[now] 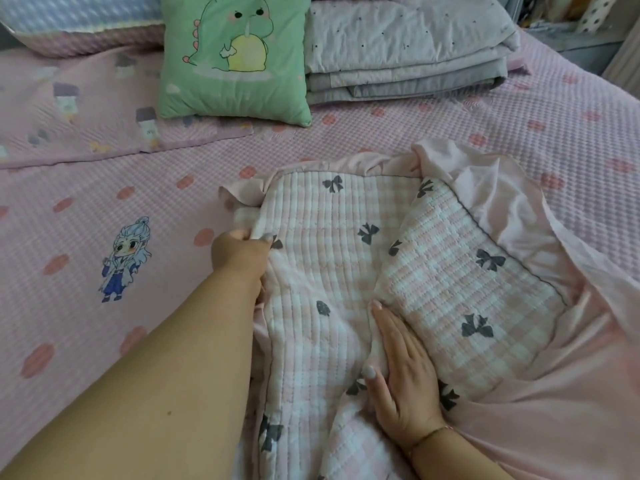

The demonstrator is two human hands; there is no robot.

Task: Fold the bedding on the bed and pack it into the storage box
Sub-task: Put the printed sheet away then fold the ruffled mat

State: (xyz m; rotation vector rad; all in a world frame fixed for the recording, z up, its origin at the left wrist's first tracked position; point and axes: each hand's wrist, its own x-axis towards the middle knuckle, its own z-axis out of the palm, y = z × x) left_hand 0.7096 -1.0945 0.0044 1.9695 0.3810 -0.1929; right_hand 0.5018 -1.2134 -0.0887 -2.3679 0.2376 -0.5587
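From my remote station, the head view shows the following.

1. Task item: the pink-and-white checked quilt, printed with dark bows, lies partly folded on the near right part of the bed, on top of the pink waffle-textured bedspread. Its plain pink backing is turned outward along the far and right edges.

2. Left hand: fingers are curled round the quilt's left edge, near its far left corner, grasping the fabric. The forearm runs in from the near left.

3. Right hand: it lies flat with fingers straight, pressing on the quilt beside a raised fold. It clasps nothing. A thin bracelet sits at the wrist.

4. Surroundings, far side: a green dinosaur cushion stands upright at far centre. Just right of it rests a folded grey quilt. At far left sits a pillow with a blue top and a pink side. A cartoon figure is printed on the bedspread, left of the left hand.

5. Storage box: I see none for certain; the blurred objects at the far right corner cannot be identified.
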